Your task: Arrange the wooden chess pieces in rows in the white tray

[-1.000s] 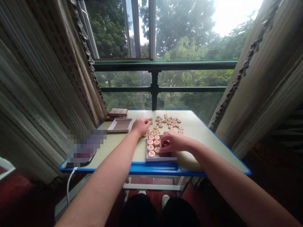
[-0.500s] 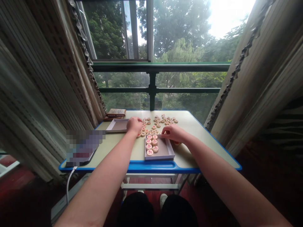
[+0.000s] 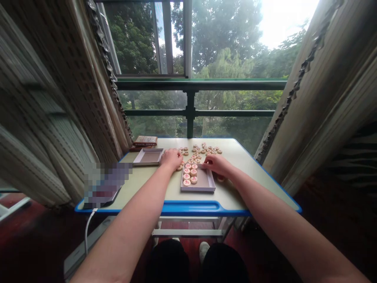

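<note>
A shallow white box (image 3: 203, 182) holds two columns of round wooden xiangqi pieces (image 3: 186, 177) with red characters, filling its left side. At its far wall my right hand (image 3: 217, 165) is closed, thumb and fingers pinching the rim. Beyond the box, more xiangqi pieces (image 3: 196, 156) lie scattered in loose groups. My left hand (image 3: 172, 158) reaches among the nearest of these, fingers curled down; whatever lies under its fingertips is hidden. Partly covered by my right wrist, a piece (image 3: 220, 179) sits beside the box.
Left of my left hand is a second shallow tray (image 3: 148, 157), with brown boxes (image 3: 145, 141) behind it. A blurred-out device with a white cable (image 3: 86, 232) lies at the table's left edge. A blue rim (image 3: 191, 206) borders the table (image 3: 253, 188).
The box with its pieces has slid away from me, toward the scattered pieces. My left hand has moved right over the nearest loose pieces. My right hand stays at the box's far wall.
</note>
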`<state>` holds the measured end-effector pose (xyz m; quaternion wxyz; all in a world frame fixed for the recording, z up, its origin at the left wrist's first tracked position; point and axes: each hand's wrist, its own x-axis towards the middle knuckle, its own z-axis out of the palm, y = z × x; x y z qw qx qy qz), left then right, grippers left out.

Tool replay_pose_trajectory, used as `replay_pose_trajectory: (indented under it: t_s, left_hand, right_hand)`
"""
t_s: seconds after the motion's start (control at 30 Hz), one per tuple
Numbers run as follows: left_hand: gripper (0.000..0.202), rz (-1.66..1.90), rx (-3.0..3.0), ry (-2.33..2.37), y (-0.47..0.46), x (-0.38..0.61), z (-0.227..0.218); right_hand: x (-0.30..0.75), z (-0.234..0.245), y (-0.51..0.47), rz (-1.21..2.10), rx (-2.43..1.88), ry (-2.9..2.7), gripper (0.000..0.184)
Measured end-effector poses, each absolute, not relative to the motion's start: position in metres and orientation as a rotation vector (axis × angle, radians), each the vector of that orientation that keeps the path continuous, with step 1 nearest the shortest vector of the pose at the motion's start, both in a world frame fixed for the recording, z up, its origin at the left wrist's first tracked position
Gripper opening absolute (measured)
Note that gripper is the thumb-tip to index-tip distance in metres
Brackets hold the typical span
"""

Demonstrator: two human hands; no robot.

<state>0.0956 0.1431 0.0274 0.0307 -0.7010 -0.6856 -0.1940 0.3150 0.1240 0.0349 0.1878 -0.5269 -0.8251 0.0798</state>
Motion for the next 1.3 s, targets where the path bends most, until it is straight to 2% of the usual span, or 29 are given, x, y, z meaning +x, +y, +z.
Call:
replay_pose_trajectory:
  t_s: [0.57,0.7,0.83,0.97,1.03,1.13,1.3]
  left_hand:
    - [0.021,-0.729,-2.261,-2.100,0.149,0.098,0.026]
    - [0.023,-1.023,-2.220,-2.008,0.149,0.102,0.028]
    - [0.031,-1.602,-2.518,-1.881,0.145,0.109,0.033]
    - [0.047,-2.012,-2.854,-1.838,0.135,0.116,0.041]
    - [0.053,-2.047,-2.972,-1.796,0.130,0.118,0.044]
    - [0.057,-2.044,-3.100,-1.744,0.126,0.119,0.047]
    - [0.052,-1.928,-3.196,-1.728,0.125,0.120,0.049]
  right_hand:
    - [0.317,0.036,0.132,0.173,-1.385,-2.307,0.017]
    - [0.319,0.037,0.132,0.120,-1.289,-2.311,0.019]
    - [0.317,0.038,0.128,0.020,-1.119,-2.199,0.017]
    - [0.311,0.034,0.124,0.013,-0.944,-2.137,0.029]
    - [0.309,0.033,0.123,0.041,-0.874,-2.143,0.033]
    - [0.307,0.032,0.121,0.116,-0.806,-2.134,0.029]
    - [0.307,0.033,0.121,0.121,-0.779,-2.085,0.022]
